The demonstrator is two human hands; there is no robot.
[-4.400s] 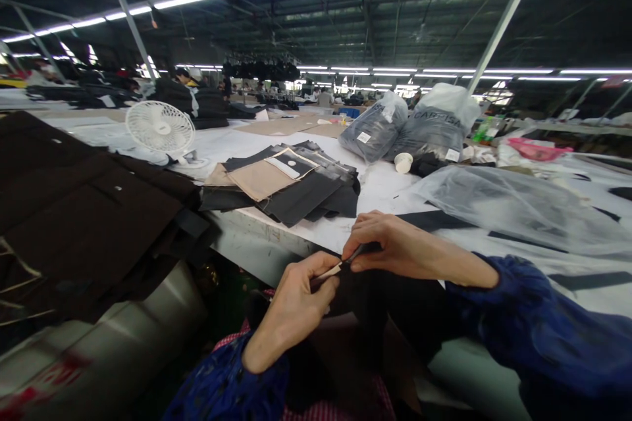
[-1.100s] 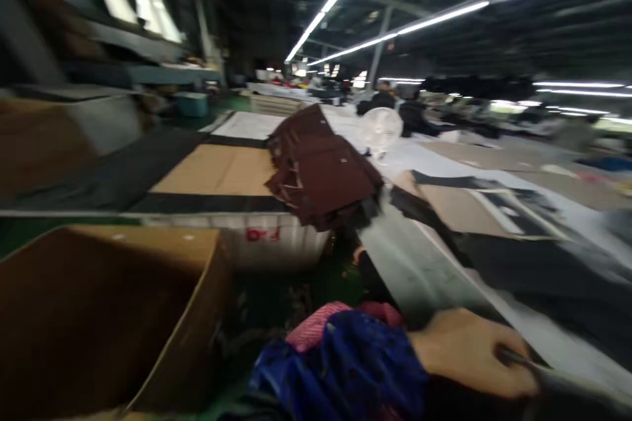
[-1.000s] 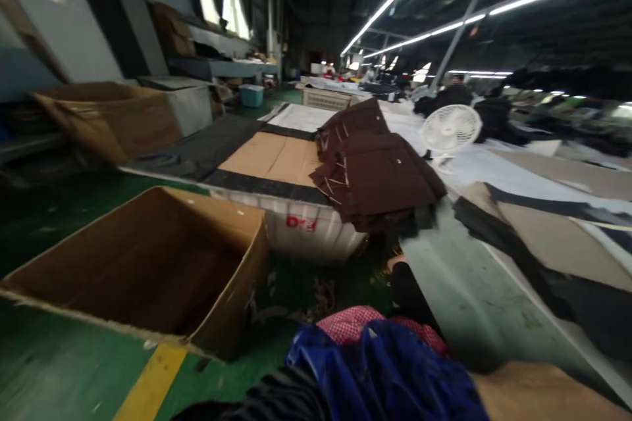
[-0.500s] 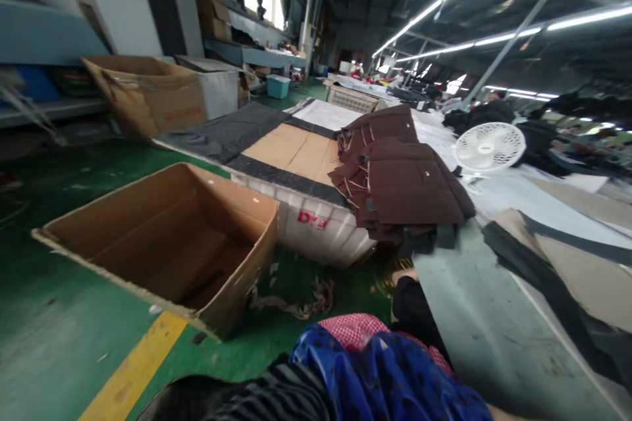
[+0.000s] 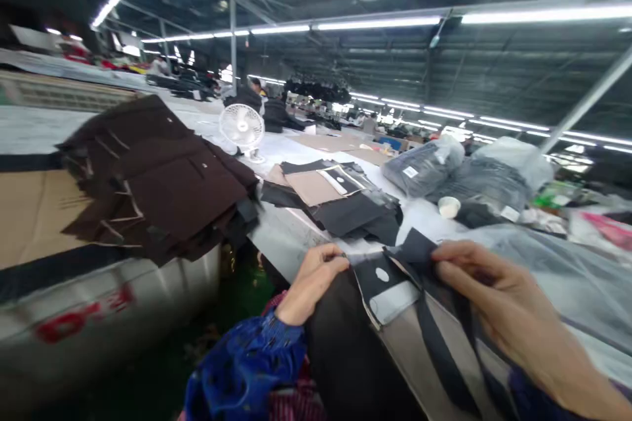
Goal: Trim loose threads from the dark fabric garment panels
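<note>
Black-and-beige fabric pieces (image 5: pixel 405 339) hung between the person's two hands, in front of the body at the near edge of the white-topped worktable (image 5: pixel 417 214). The left hand (image 5: pixel 313 279) pinched their upper left corner between thumb and forefinger. The right hand (image 5: pixel 498 293) pinched a dark cloth flap (image 5: pixel 417 250) at the upper right; whether that flap was joined to the rest could not be told. A pale patch (image 5: pixel 395 302) and a white oval (image 5: pixel 382 274) showed between the hands. Just beyond lay a stack of similar pieces (image 5: pixel 353 214), with a white desk fan (image 5: pixel 241 126) and brown fabric panels (image 5: pixel 182 191) to its left and filled plastic bags (image 5: pixel 422 168) to its right.
</note>
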